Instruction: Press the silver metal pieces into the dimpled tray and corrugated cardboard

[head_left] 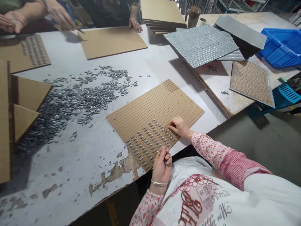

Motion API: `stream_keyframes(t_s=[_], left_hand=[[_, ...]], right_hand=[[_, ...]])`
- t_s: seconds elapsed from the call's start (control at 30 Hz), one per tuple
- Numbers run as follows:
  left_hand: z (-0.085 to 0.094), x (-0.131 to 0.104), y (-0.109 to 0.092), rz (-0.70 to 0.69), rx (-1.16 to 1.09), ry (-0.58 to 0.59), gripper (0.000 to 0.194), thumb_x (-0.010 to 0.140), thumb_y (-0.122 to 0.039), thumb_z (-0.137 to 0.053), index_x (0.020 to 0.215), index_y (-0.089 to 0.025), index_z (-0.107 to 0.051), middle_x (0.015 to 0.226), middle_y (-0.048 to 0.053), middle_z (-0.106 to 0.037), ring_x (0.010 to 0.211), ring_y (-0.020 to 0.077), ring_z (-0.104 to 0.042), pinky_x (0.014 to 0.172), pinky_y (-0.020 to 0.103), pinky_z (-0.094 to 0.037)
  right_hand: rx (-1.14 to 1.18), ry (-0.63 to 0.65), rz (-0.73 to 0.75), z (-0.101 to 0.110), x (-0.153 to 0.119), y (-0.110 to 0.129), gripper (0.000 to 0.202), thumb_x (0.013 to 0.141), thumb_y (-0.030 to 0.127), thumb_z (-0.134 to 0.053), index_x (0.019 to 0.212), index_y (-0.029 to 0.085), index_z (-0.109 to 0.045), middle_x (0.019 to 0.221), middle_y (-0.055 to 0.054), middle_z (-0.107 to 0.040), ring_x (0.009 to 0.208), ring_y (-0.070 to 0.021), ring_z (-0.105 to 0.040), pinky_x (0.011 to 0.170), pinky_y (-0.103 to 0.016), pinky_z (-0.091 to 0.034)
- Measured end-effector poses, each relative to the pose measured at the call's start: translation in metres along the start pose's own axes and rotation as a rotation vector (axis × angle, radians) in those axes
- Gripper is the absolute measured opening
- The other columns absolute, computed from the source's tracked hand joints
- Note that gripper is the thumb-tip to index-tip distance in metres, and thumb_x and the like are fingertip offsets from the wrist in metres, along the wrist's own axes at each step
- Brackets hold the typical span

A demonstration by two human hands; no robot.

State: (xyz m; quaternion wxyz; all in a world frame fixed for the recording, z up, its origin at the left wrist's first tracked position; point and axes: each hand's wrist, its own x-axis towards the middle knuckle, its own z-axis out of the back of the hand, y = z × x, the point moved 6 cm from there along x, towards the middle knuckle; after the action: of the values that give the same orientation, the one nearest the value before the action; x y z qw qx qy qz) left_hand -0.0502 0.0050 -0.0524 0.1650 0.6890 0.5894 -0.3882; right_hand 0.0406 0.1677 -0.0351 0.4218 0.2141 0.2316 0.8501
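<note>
A grooved brown board lies at an angle on the table before me. Rows of small grey spindle-shaped pieces sit in its grooves on the near part. My left hand, with a bangle at the wrist, is curled closed at the board's near edge. Dark grey bits, like the same pieces, show between its fingers. Over the board's right side, my right hand has its fingertips pinched together at the end of the rows. Whatever is between those fingertips is hidden.
A big heap of loose grey pieces spreads over the worn white table. Brown boards stand at left. Across the table, other people's hands are near more boards. Silver ridged panels and a blue crate lie right.
</note>
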Motion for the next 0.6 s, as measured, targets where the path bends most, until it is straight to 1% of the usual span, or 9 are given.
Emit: stream_keyframes(t_s=[0.07,0.1,0.23,0.27,0.33,0.4,0.43,0.53,0.6], left_hand=[[-0.001,0.001,-0.001,-0.009,-0.005,-0.005,0.007,0.076,-0.015,-0.064,0.082,-0.012,-0.061,0.071,0.0,-0.049,0.051,0.0017,-0.041,0.039,0.01,-0.034],[-0.001,0.002,-0.001,-0.011,-0.007,-0.005,0.009,0.077,-0.015,-0.063,0.084,-0.011,-0.062,0.072,0.0,-0.049,0.051,0.0018,-0.042,0.04,0.01,-0.035],[-0.004,0.005,0.001,0.007,-0.032,0.008,0.007,0.078,-0.014,-0.061,0.084,-0.011,-0.062,0.072,0.0,-0.05,0.049,0.0005,-0.04,0.038,0.009,-0.032],[-0.005,0.006,0.001,0.014,-0.037,0.015,0.006,0.079,-0.014,-0.061,0.084,-0.011,-0.061,0.071,-0.001,-0.049,0.048,0.0001,-0.039,0.037,0.009,-0.031],[-0.007,0.006,0.002,0.028,-0.036,0.02,0.005,0.081,-0.015,-0.058,0.082,-0.01,-0.061,0.068,-0.001,-0.048,0.045,-0.0005,-0.037,0.034,0.008,-0.028],[-0.008,0.004,0.0,0.058,-0.043,0.007,0.012,0.085,-0.018,-0.052,0.082,-0.01,-0.061,0.066,-0.001,-0.048,0.044,0.0,-0.038,0.034,0.009,-0.03],[-0.009,0.002,0.0,0.08,-0.055,-0.004,0.017,0.087,-0.02,-0.048,0.083,-0.01,-0.061,0.068,0.0,-0.05,0.046,0.0013,-0.042,0.036,0.01,-0.035],[-0.014,-0.006,-0.005,0.145,-0.122,-0.015,0.026,0.091,-0.016,-0.036,0.096,-0.009,-0.06,0.084,0.008,-0.058,0.067,0.0083,-0.057,0.057,0.019,-0.052],[-0.018,-0.011,-0.008,0.174,-0.18,0.02,0.029,0.091,-0.012,-0.032,0.102,-0.01,-0.058,0.087,0.008,-0.058,0.068,0.0073,-0.057,0.057,0.017,-0.051]], right_hand=[[0.106,-0.014,0.008,0.007,-0.002,0.007,0.022,0.085,0.033,-0.055,0.073,0.015,-0.056,0.072,-0.004,-0.056,0.072,-0.0151,-0.045,0.073,-0.03,-0.037],[0.184,0.013,0.034,0.009,-0.004,0.014,0.022,0.086,0.034,-0.055,0.075,0.015,-0.057,0.073,-0.003,-0.056,0.072,-0.0146,-0.047,0.072,-0.029,-0.038],[0.527,0.32,0.243,0.009,-0.016,0.057,0.023,0.083,0.038,-0.058,0.086,0.016,-0.061,0.078,-0.003,-0.06,0.075,-0.0123,-0.052,0.069,-0.025,-0.041],[0.576,0.368,0.275,0.009,-0.019,0.065,0.023,0.083,0.038,-0.058,0.086,0.016,-0.061,0.078,-0.003,-0.06,0.075,-0.0118,-0.053,0.069,-0.024,-0.042],[0.608,0.389,0.291,0.01,-0.023,0.074,0.023,0.084,0.038,-0.057,0.081,0.015,-0.061,0.076,-0.003,-0.06,0.074,-0.0113,-0.053,0.07,-0.024,-0.042],[0.6,0.36,0.251,0.008,-0.022,0.072,0.024,0.085,0.038,-0.055,0.078,0.015,-0.06,0.074,-0.002,-0.059,0.073,-0.0112,-0.052,0.07,-0.024,-0.041],[0.591,0.324,0.202,0.008,-0.019,0.066,0.025,0.085,0.038,-0.055,0.078,0.015,-0.06,0.073,-0.002,-0.059,0.072,-0.0113,-0.052,0.07,-0.024,-0.041],[0.471,0.129,-0.028,0.009,-0.006,0.034,0.024,0.085,0.038,-0.056,0.077,0.015,-0.06,0.076,-0.002,-0.059,0.075,-0.0126,-0.051,0.073,-0.027,-0.039],[0.302,0.011,-0.159,0.011,0.001,0.013,0.021,0.083,0.036,-0.059,0.075,0.016,-0.061,0.076,-0.002,-0.06,0.078,-0.0143,-0.049,0.076,-0.03,-0.035]])
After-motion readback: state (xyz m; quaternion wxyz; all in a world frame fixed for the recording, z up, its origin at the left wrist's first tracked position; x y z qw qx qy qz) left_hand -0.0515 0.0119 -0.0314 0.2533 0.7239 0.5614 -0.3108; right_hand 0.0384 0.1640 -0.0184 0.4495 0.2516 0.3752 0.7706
